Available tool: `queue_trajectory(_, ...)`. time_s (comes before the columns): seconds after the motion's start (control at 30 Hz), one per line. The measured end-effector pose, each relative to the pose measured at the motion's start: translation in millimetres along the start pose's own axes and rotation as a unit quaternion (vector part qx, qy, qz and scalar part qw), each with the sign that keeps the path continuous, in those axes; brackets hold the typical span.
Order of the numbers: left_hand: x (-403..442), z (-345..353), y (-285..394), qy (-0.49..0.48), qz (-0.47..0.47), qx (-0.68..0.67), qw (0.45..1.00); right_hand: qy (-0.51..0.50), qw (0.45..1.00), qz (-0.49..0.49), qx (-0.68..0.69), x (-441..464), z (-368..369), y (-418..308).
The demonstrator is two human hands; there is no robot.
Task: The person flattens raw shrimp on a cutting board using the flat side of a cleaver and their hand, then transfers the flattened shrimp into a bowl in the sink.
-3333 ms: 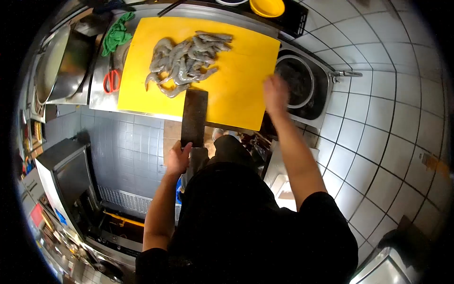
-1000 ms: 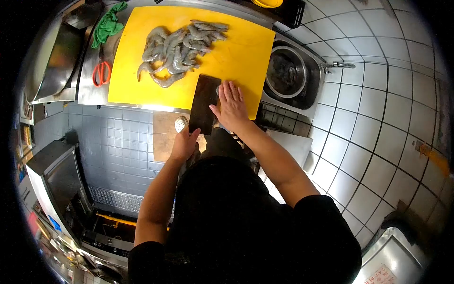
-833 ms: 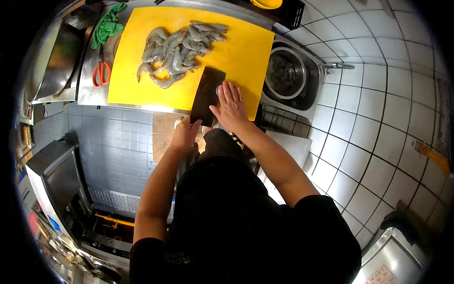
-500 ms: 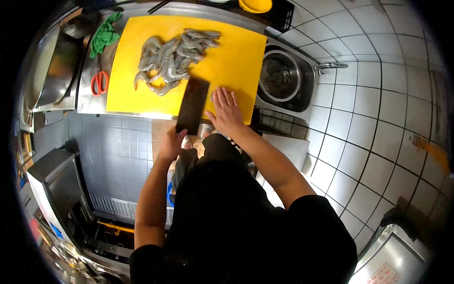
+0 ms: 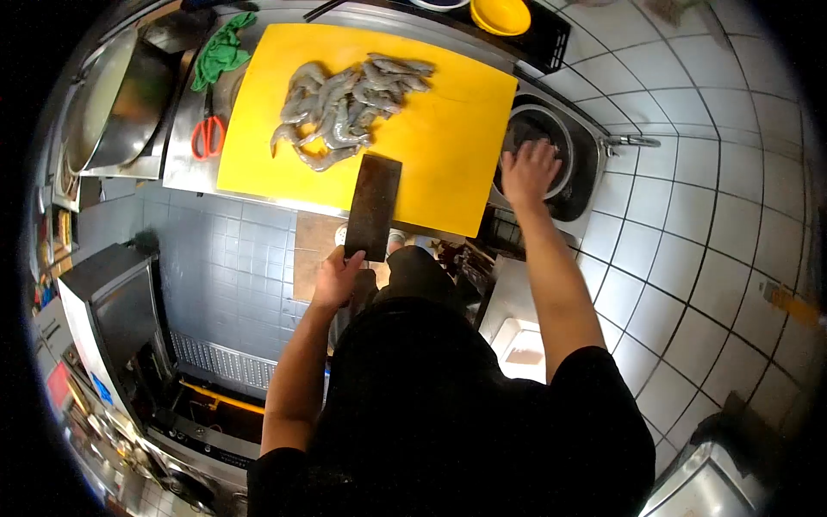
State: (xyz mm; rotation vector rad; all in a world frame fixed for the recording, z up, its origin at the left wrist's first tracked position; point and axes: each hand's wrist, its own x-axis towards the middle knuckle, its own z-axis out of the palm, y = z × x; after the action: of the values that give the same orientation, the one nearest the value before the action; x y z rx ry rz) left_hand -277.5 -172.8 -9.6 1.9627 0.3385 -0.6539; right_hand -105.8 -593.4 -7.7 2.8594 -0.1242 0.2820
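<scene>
Left grip [image 5: 338, 276] clenched around the cleaver's near end; right grip [image 5: 529, 172] open, fingers spread: so I had them. On the steel desk [image 5: 188, 177] lay the yellow cutting board [image 5: 457, 129], with the sink [image 5: 591, 177] to its right and my right grip over the round metal bowl [image 5: 566, 142] inside. The cleaver [image 5: 374, 207] pointed away from me, angled slightly rightward across the board's near edge. Raw shrimp [image 5: 340, 112] lay just beyond its far end, mostly leftward.
</scene>
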Motion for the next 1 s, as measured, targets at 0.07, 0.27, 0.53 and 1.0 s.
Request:
queue_trajectory(0.07,-3.2,-0.6,2.0,-0.005,-0.017,0.012,1.000,0.026,0.997,-0.061,0.034,23.7,-19.4,1.4)
queue_trajectory(0.27,-20.8,-2.1,6.0,0.019,-0.037,-0.010,0.999,-0.021,0.889,-0.266,0.372,69.2,-59.3,-149.0)
queue_trajectory(0.53,-24.7,2.7,-14.4,0.025,-0.001,-0.032,0.999,-0.111,0.908,-0.348,0.206,81.5,-101.3,-273.4)
queue_trajectory(1.0,-22.3,-17.9,-0.1,0.008,0.026,-0.056,0.998,-0.120,0.916,-0.344,0.169,62.2,-97.0,-218.4)
